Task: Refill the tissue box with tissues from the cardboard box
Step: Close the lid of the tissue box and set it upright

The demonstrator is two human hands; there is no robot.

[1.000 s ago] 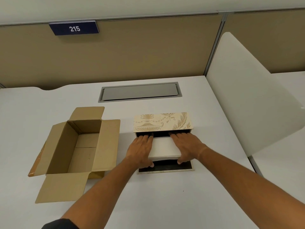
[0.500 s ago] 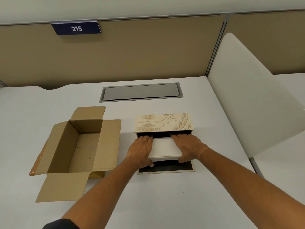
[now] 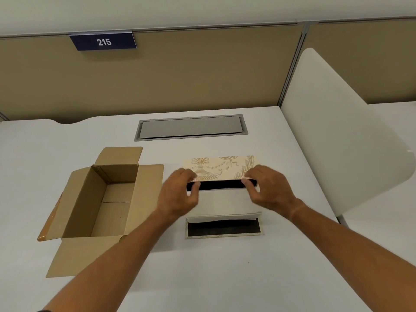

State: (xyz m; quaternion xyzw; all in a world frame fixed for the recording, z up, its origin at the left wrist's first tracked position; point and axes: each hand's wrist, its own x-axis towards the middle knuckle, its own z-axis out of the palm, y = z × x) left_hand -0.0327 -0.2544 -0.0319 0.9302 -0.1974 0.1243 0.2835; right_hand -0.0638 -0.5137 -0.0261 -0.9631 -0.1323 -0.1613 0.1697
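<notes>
The tissue box point(image 3: 222, 235) lies open at the middle of the white desk, its black inner front flap folded down toward me. A white stack of tissues point(image 3: 225, 204) rests inside it. The cream lid point(image 3: 221, 166) with gold ornament stands up at the back. My left hand point(image 3: 180, 194) and my right hand point(image 3: 269, 190) pinch the lid's near edge at its left and right ends, above the tissues. The brown cardboard box point(image 3: 78, 199) sits open to the left, nothing visible inside.
A grey cable hatch point(image 3: 191, 128) is set into the desk behind the boxes. A white curved divider panel point(image 3: 337, 143) rises at the right. A tan partition with a "215" sign point(image 3: 103, 41) closes the back.
Both hands have lifted off the tissue stack and moved back to the lid's edge. The tissues stay in the box, now uncovered.
</notes>
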